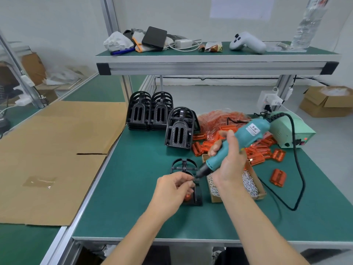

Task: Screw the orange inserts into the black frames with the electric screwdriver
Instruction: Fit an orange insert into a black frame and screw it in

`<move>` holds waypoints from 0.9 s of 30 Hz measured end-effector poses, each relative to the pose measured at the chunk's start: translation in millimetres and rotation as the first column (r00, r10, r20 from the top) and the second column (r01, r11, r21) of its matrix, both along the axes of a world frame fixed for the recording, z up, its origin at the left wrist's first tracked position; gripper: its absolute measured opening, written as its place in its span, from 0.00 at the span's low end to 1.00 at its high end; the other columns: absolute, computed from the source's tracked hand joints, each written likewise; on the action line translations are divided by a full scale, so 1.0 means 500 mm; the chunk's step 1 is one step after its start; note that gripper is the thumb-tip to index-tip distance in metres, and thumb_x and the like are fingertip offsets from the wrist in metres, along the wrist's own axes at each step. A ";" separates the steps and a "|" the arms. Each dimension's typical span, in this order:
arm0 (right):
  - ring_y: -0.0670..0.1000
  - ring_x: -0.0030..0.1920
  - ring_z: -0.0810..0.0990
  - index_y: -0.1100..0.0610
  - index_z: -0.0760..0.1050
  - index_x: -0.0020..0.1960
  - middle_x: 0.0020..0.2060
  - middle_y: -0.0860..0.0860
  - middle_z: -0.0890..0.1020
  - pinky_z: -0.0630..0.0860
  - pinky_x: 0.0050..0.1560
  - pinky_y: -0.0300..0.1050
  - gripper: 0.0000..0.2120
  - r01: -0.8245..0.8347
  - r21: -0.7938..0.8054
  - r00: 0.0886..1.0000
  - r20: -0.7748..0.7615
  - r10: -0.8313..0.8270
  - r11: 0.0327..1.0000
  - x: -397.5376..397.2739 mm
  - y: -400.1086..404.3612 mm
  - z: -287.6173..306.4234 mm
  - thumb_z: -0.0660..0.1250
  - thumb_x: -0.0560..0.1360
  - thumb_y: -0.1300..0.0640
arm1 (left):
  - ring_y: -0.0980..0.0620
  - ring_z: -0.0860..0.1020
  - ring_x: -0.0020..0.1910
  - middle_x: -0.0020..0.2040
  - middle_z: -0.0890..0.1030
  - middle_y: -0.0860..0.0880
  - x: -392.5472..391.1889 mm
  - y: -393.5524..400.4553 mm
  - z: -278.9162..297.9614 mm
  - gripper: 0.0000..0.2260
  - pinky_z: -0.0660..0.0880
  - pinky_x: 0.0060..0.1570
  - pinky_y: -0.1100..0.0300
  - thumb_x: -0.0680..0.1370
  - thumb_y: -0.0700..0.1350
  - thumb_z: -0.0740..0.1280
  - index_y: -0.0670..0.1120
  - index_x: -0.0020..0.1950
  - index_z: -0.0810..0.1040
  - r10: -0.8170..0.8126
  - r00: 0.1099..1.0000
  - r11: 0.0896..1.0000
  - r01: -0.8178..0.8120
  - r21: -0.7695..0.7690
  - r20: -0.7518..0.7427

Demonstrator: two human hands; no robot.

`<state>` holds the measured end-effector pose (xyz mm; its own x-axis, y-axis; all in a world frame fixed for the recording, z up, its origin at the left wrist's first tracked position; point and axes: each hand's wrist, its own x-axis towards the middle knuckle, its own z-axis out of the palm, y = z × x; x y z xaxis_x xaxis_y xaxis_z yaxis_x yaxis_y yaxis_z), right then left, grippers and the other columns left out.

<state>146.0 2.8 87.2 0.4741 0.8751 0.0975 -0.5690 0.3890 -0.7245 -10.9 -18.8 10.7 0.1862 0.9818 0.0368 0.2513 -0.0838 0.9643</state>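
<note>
A black frame (183, 165) lies flat on the green mat in front of me, with an orange insert (187, 197) showing under my left hand. My left hand (172, 190) covers the frame's middle, thumb and fingers pinched together at the driver tip; what they pinch is too small to tell. My right hand (228, 161) grips the teal electric screwdriver (238, 144), which slants down-left so its black tip (197, 175) meets the frame by my left fingers.
Stacks of black frames (150, 111) and one more stack (179, 129) stand behind. Loose orange inserts (257, 152) and a bag of them (223, 119) lie right. A cardboard box of screws (248, 183), the driver's cable (299, 169), power supply (292, 131) and flattened cardboard (53, 150) surround the work.
</note>
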 end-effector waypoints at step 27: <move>0.50 0.28 0.72 0.47 0.78 0.39 0.29 0.52 0.76 0.72 0.29 0.42 0.06 -0.163 -0.040 0.861 0.482 0.162 0.986 -0.069 0.094 -0.060 0.72 0.74 0.54 | 0.50 0.70 0.55 0.46 0.78 0.58 -0.003 0.085 -0.064 0.04 0.57 0.49 0.56 0.74 0.50 0.77 0.53 0.42 0.85 0.298 0.753 0.859 0.056 0.509 -0.586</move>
